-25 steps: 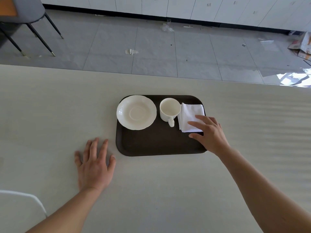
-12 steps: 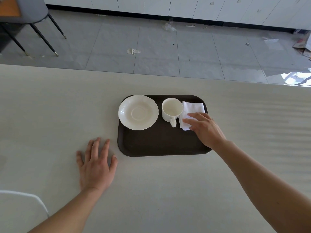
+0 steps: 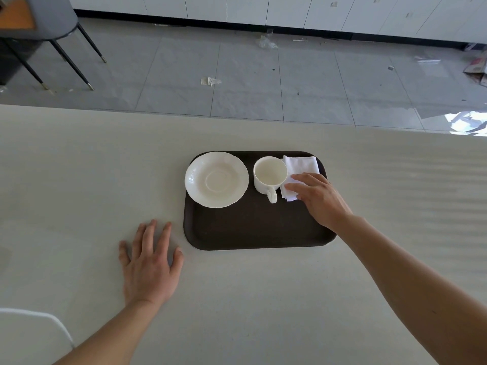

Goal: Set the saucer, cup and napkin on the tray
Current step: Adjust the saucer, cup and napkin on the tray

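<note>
A dark brown tray (image 3: 253, 225) lies on the pale table. On its far left sits a cream saucer (image 3: 216, 179). Beside it stands an empty cream cup (image 3: 269, 174), handle pointing toward me. A folded white napkin (image 3: 301, 163) lies at the tray's far right, touching the cup's side. My right hand (image 3: 320, 197) rests flat on the napkin's near part, fingers spread and pointing left toward the cup. My left hand (image 3: 150, 267) lies flat on the table, just left of the tray's near corner, holding nothing.
The table's far edge (image 3: 237, 117) runs across the view, with grey floor tiles beyond. A chair with dark legs (image 3: 52, 35) stands on the floor at far left. A white curved chair back (image 3: 34, 316) shows at the bottom left.
My right hand has slid left over the napkin toward the cup, covering more of it. The left hand has stayed flat in place.
</note>
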A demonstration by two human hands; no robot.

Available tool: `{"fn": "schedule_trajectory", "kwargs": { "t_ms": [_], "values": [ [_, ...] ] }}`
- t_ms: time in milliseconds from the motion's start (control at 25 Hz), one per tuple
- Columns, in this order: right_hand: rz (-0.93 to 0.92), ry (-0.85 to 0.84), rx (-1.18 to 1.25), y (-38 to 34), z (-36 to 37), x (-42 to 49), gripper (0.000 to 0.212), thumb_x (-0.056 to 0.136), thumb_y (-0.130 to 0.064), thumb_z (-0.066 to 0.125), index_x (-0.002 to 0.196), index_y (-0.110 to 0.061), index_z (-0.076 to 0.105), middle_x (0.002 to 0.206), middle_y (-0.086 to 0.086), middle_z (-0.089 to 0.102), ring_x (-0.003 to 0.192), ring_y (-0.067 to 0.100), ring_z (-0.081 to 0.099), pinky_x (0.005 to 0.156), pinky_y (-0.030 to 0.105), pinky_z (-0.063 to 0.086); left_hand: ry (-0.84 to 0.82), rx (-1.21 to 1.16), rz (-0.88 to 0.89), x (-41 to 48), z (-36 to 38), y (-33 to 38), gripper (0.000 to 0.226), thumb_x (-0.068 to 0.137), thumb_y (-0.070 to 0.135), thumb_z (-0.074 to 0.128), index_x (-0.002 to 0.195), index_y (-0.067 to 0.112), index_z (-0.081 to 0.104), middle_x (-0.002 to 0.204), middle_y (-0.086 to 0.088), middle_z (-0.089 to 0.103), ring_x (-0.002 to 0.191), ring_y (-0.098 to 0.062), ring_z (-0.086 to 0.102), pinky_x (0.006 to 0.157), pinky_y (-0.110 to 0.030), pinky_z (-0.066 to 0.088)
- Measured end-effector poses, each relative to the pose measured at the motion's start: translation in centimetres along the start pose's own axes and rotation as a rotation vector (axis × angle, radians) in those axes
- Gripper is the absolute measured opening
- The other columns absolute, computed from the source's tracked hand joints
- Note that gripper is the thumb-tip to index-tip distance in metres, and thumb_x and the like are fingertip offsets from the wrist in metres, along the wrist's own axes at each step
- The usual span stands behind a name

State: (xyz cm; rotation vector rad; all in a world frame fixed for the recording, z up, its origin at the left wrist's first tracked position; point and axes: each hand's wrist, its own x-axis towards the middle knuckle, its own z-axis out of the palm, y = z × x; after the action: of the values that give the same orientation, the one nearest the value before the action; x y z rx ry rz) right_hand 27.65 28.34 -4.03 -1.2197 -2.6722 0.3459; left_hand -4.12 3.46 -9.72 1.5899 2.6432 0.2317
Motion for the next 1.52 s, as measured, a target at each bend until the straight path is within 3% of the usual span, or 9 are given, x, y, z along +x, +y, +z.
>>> {"fn": "schedule_trajectory", "kwargs": {
  "t_ms": [360,480,560,680,840,1040,1200,1320,1520],
  "values": [
    [0.046,-0.005,0.026,-0.3,0.5,0.1,0.033,0.088,-0.007,0.07,0.119,-0.019,0.07,0.132,0.007,0.062,0.12,0.038,0.052,0.097,0.049,0.047,-0.01,-0.002,-0.005,0.0,-0.1,0.1,0.062,0.088,0.047,0.036,0.146,0.024,0.045,0.154,-0.011,0.039,0.146,-0.031,0.031,0.119,-0.062,0.015],
    [0.07,0.0,0.039,-0.5,0.3,0.0,0.042,0.086,-0.014,0.072,0.127,-0.024,0.065,0.137,0.003,0.059,0.125,0.035,0.048,0.101,0.049,0.045,-0.015,0.009,-0.005,-0.1,-0.1,0.0,0.063,0.089,0.048,0.035,0.146,0.025,0.045,0.154,-0.011,0.039,0.146,-0.031,0.03,0.119,-0.062,0.015],
    [0.106,-0.043,0.032,-0.1,0.1,0.2,0.066,0.082,-0.027,0.075,0.142,-0.029,0.048,0.149,0.0,0.047,0.136,0.032,0.037,0.11,0.05,0.037,-0.018,0.009,-0.004,-0.1,-0.1,-0.1,0.063,0.089,0.048,0.035,0.146,0.025,0.044,0.154,-0.01,0.039,0.146,-0.031,0.031,0.119,-0.062,0.015],
    [0.182,-0.218,-0.003,0.8,0.0,1.8,0.106,0.076,-0.047,0.074,0.155,-0.028,0.007,0.165,-0.005,0.011,0.152,0.023,0.004,0.12,0.05,0.015,-0.016,0.009,-0.008,-0.1,-0.2,0.1,0.063,0.088,0.048,0.036,0.146,0.024,0.046,0.154,-0.01,0.04,0.146,-0.031,0.031,0.118,-0.062,0.015],
    [0.131,-0.364,-0.102,1.3,0.5,3.6,0.117,0.072,-0.059,0.068,0.153,-0.035,-0.013,0.166,-0.011,-0.009,0.152,0.02,-0.012,0.121,0.051,0.004,-0.024,0.0,-0.02,-0.1,-0.4,0.2,0.064,0.088,0.049,0.034,0.146,0.024,0.046,0.155,-0.01,0.039,0.147,-0.03,0.03,0.119,-0.061,0.014],
    [0.118,-0.412,-0.171,1.5,0.6,4.3,0.118,0.071,-0.065,0.065,0.152,-0.037,-0.015,0.166,-0.01,-0.01,0.152,0.023,-0.013,0.121,0.052,0.002,-0.042,0.014,-0.022,0.0,-0.5,0.3,0.066,0.088,0.049,0.032,0.147,0.024,0.045,0.156,-0.009,0.038,0.148,-0.029,0.029,0.12,-0.06,0.014],
    [0.104,-0.294,-0.12,1.4,0.4,3.0,0.114,0.072,-0.066,0.067,0.152,-0.039,-0.011,0.166,-0.006,-0.005,0.152,0.025,-0.009,0.121,0.052,0.006,-0.039,0.016,-0.018,0.0,-0.3,0.1,0.065,0.088,0.049,0.033,0.146,0.024,0.046,0.155,-0.009,0.039,0.147,-0.03,0.03,0.119,-0.061,0.015],
    [0.069,-0.232,-0.132,1.3,0.5,2.1,0.102,0.08,-0.064,0.06,0.153,-0.039,-0.007,0.166,-0.006,-0.001,0.152,0.026,-0.005,0.121,0.052,0.011,-0.036,0.022,-0.011,0.0,-0.2,0.0,0.065,0.088,0.048,0.034,0.146,0.024,0.047,0.155,-0.01,0.04,0.147,-0.03,0.03,0.119,-0.061,0.016],
    [0.066,-0.283,-0.203,0.9,1.3,2.1,0.072,0.097,-0.058,0.035,0.155,-0.034,-0.001,0.167,-0.005,-0.001,0.152,0.027,-0.006,0.122,0.052,0.01,-0.034,0.02,-0.008,0.0,0.0,-0.1,0.063,0.088,0.048,0.035,0.146,0.024,0.046,0.155,-0.009,0.039,0.147,-0.029,0.029,0.119,-0.062,0.017]
  ]
}}
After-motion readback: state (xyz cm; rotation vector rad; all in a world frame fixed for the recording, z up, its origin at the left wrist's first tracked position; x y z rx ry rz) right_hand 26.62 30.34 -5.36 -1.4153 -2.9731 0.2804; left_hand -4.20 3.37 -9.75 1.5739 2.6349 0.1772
